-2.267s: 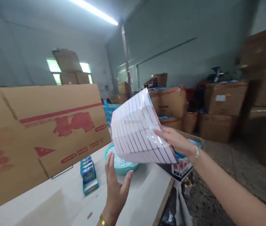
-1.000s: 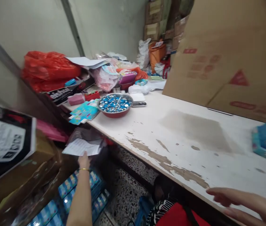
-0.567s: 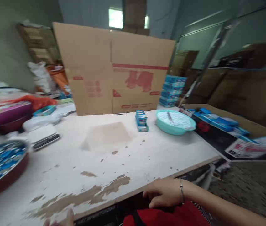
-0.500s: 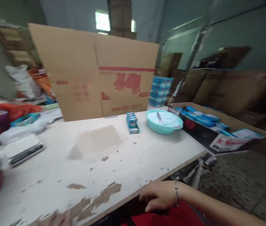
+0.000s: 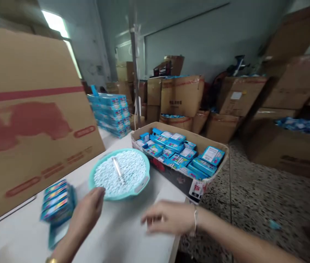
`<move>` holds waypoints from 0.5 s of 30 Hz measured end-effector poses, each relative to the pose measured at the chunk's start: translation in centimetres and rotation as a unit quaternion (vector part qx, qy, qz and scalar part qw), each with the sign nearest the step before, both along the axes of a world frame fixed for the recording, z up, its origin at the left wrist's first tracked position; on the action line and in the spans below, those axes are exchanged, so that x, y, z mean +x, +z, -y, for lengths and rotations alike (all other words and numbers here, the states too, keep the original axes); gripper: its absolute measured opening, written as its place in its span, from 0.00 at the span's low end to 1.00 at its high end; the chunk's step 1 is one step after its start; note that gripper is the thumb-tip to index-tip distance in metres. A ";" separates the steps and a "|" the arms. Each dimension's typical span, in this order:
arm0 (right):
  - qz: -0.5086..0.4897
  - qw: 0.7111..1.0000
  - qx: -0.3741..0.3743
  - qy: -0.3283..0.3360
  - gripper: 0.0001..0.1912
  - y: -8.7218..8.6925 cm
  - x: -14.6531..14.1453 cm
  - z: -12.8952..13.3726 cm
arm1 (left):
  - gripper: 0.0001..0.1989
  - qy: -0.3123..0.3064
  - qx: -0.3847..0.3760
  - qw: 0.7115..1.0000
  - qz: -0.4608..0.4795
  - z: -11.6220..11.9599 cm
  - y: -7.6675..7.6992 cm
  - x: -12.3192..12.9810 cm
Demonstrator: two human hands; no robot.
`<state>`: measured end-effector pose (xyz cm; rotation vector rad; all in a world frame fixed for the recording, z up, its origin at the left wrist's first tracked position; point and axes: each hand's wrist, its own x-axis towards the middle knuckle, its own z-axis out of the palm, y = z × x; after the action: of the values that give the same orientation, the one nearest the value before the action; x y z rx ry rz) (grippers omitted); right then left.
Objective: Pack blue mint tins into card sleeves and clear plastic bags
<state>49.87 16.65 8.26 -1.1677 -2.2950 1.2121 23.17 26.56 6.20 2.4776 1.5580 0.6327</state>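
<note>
Cardboard (image 5: 26,120) bars ten o'clock, a basin (image 5: 124,196) twelve, beyond the curled left hand (image 5: 88,207), grip unclear, and half-open, empty right hand (image 5: 168,217).

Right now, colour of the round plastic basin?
The round plastic basin is light turquoise, clearest in the head view.

The basin (image 5: 142,185) held pellets (image 5: 135,166) — left of it sat a box row (image 5: 57,202), right a packet carton (image 5: 179,182), behind it a stack of boxes (image 5: 113,113).

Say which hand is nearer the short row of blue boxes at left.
Left. Left hand is just right of the row of boxes; right hand is farther right, near the table edge.
</note>
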 end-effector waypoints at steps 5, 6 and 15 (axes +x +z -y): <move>0.135 0.892 0.183 -0.392 0.16 2.3 15.7 -13.7 | 0.24 0.119 -0.132 0.971 -0.158 -12.2 -1.0 6.1; 0.197 0.852 0.190 -0.446 0.17 1.9 18.4 -16.1 | 0.27 0.141 -0.155 0.964 -0.166 -13.1 -1.4 6.9; 0.303 0.800 -0.005 -0.518 0.52 -5.2 28.5 -27.0 | 0.13 0.234 -0.208 0.944 -0.098 -13.5 -2.6 10.8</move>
<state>78.41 43.64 3.10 -2.5709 -1.3967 0.4220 33.99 40.07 3.57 1.9146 2.1215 0.0779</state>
